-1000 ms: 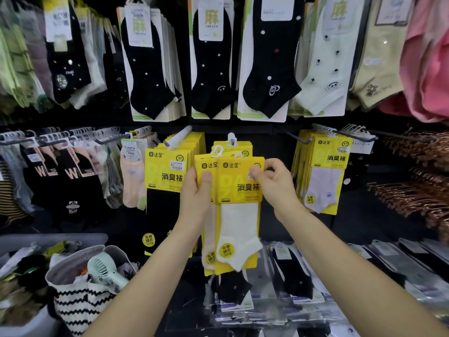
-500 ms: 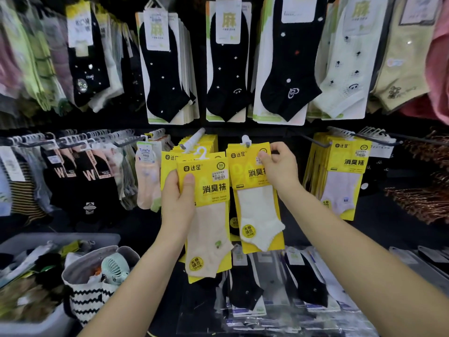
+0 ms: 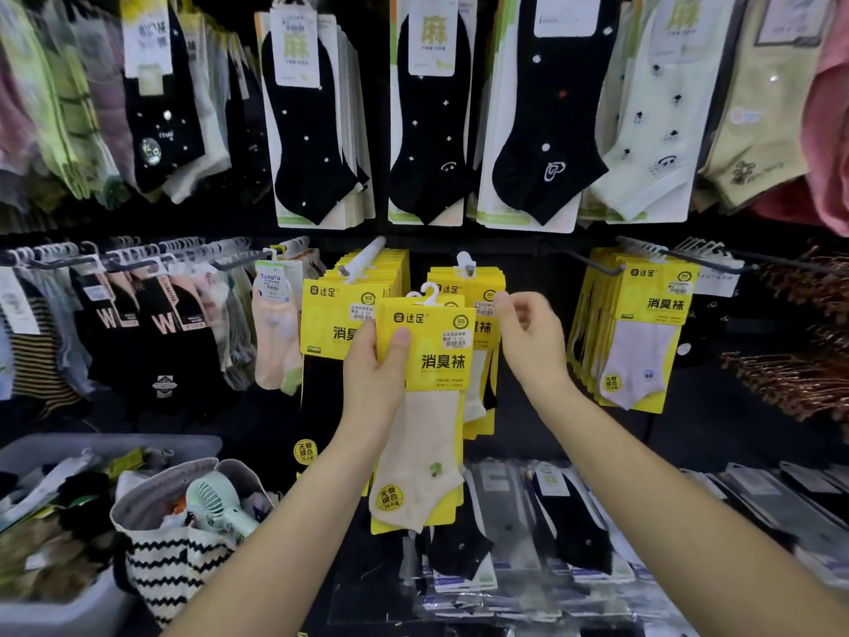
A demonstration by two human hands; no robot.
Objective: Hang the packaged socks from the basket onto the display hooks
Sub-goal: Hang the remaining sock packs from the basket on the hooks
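Socks on the move: the white pack (image 3: 488,281) that my right hand (image 3: 528,344) was lifting a moment ago now hangs from the middle hook (image 3: 465,264), in front of the few yellow packs already there. That hand has let go. Its fingers are loosely curled around nothing, the tips just beside the card's upper right corner. I cannot tell if they brush it.

My left hand (image 3: 374,379) has brought the cream pack (image 3: 441,360) up and across. It now sits just in front of the white pack and covers its left half. I pinch it by the card's left edge, thumb on the front and fingers behind, with its small white hanger upright just below the hook.

So one more pack is hung and this one is next. I judge my right hand is free to take its top and steer the hanger onto the same hook. More socks wait in the basket (image 3: 115,441) at lower left.
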